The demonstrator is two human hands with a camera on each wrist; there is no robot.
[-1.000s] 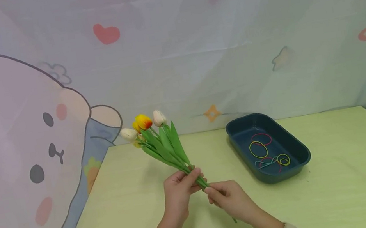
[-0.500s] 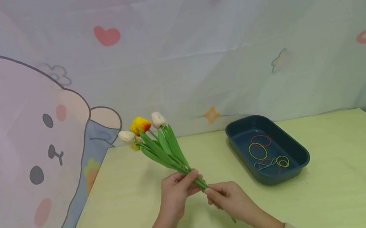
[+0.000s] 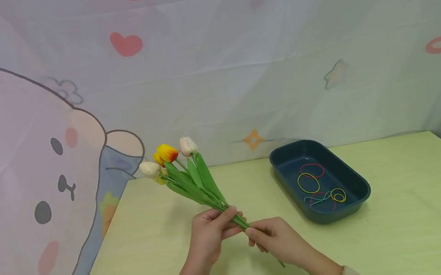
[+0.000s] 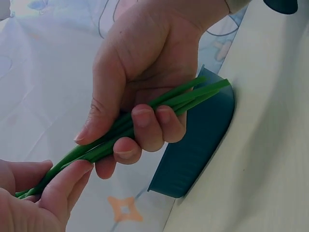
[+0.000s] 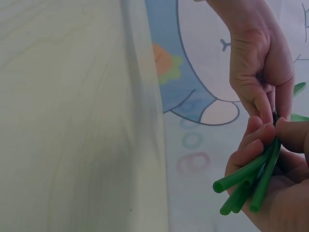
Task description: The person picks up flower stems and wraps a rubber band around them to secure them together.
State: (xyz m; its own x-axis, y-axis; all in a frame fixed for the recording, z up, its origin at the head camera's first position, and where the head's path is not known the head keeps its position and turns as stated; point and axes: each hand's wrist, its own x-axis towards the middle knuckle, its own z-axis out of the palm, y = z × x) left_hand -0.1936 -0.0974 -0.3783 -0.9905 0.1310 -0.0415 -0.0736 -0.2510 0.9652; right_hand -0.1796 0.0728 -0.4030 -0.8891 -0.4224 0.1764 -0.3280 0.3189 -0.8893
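Note:
A bunch of tulips [image 3: 195, 184], with white and yellow-orange blooms and green leaves, slants over the table with its blooms toward the back left. My left hand [image 3: 210, 235] pinches the stems just below the leaves. Lower down, my right hand [image 3: 278, 242] grips the same stems, thumb pressed along them; one stem's end shows beneath it. In the left wrist view, several green stems [image 4: 207, 93] run through the curled fingers of the right hand [image 4: 145, 63]. The right wrist view shows the stem ends [image 5: 236, 181] poking out at uneven lengths.
A dark blue tray [image 3: 344, 211] stands right of the hands, toward the back of the pale yellow-green table [image 3: 411, 213]. Several coloured rubber bands [image 3: 318, 199] lie in it. Behind the table hangs a printed cloth [image 3: 213, 62] with a cartoon rabbit and hearts.
The tulip blooms and my left hand have shifted slightly left and down in the head view. My right hand stays nearly in place. Both hands keep hold of the stems.

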